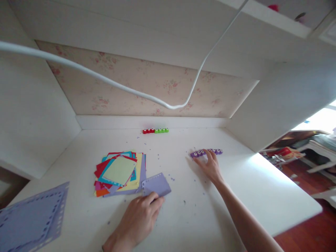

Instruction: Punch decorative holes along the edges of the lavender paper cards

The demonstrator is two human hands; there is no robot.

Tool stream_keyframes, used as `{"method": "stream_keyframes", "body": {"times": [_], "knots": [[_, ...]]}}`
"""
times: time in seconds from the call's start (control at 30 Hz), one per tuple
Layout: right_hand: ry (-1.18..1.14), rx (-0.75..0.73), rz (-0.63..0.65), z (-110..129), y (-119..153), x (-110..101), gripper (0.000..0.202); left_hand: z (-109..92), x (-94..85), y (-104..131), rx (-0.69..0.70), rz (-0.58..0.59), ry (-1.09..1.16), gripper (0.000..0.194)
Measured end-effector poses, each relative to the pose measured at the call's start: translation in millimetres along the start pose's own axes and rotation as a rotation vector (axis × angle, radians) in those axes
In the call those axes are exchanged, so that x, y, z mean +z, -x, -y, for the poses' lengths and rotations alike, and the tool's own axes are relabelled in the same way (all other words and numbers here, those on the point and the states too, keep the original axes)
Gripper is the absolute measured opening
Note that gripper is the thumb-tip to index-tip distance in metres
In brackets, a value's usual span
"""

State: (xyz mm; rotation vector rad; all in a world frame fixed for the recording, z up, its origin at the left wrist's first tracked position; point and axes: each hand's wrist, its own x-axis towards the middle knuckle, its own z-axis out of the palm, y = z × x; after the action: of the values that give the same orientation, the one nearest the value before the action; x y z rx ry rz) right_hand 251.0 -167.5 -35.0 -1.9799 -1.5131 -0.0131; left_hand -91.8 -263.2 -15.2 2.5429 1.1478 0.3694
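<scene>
My left hand (141, 217) pinches the near edge of a small purple paper (156, 184), fingers closed over its lower side. Punched holes run along the far edge of this sheet. My right hand (210, 168) is at a row of small purple paper punches (217, 151) with white, eye-like tops. Thumb and fingers bend around the middle of that row and hide part of it. Just left of the small paper lies a stack of coloured papers (120, 170), pale green on top.
A row of red and green punches (155, 130) sits near the back edge of the white table (178, 217). Larger purple sheets (31, 217) with punched borders lie at the front left. Tiny purple paper bits are scattered about. A white cable (115, 84) hangs across the view.
</scene>
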Motion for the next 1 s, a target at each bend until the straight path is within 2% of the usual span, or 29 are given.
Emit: {"method": "stream_keyframes", "body": {"times": [0.07, 0.2, 0.5, 0.67, 0.83, 1.0], "knots": [[0.022, -0.017, 0.037, -4, -2, 4, 0.072, -1, 0.1, 0, -0.002, -0.01, 0.006, 0.031], [0.059, -0.037, 0.032, -4, -8, 10, 0.073, -1, 0.5, -1, -0.002, -0.041, 0.007, 0.03], [0.07, -0.071, 0.081, 1, -15, 11, 0.065, -3, -2.4, -1, 0.001, -0.05, 0.007, 0.026], [0.111, -0.029, 0.066, 7, -11, 16, 0.062, -3, -1.7, 0, -0.001, -0.062, 0.007, 0.025], [0.131, -0.073, 0.071, 28, -3, 26, 0.058, -2, -1.1, 0, -0.004, -0.043, -0.005, 0.026], [0.085, -0.138, 0.139, 71, 1, 44, 0.053, -3, -1.3, 1, -0.01, -0.038, -0.009, 0.023]]}}
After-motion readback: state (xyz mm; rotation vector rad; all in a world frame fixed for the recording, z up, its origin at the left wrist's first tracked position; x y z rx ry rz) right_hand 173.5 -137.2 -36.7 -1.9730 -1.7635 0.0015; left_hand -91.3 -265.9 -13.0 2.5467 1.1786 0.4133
